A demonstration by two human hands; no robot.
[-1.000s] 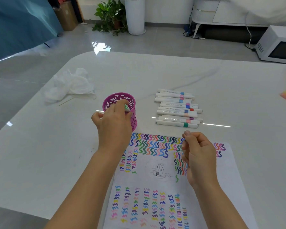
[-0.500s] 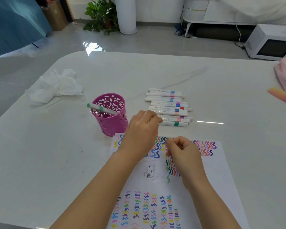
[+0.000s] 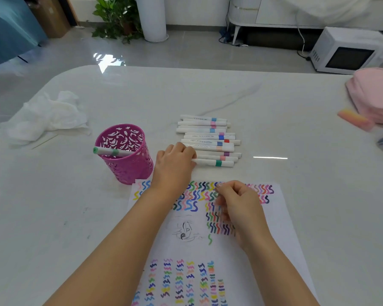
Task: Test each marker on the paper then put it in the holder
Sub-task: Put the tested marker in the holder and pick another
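A row of several white markers (image 3: 208,138) with coloured bands lies on the white table beyond the paper (image 3: 281,228), which is covered in coloured squiggles. My left hand (image 3: 175,166) reaches across the paper's top edge, and its fingers curl over the left end of the nearest marker, the green-banded one (image 3: 215,162). The pink perforated holder (image 3: 128,168) stands left of that hand. One green-capped marker (image 3: 111,151) leans across the holder's rim. My right hand (image 3: 239,206) rests over the paper with loosely curled fingers and holds nothing that I can see.
Crumpled white tissue (image 3: 49,115) lies at the left of the table. A pink cloth (image 3: 376,93) and a pink-orange block (image 3: 354,118) sit at the right edge. On the floor beyond the table are a microwave (image 3: 349,51) and a potted plant (image 3: 117,18).
My left hand has let the green-capped marker go into the holder and moved right to the marker row. My right hand has stayed over the paper.
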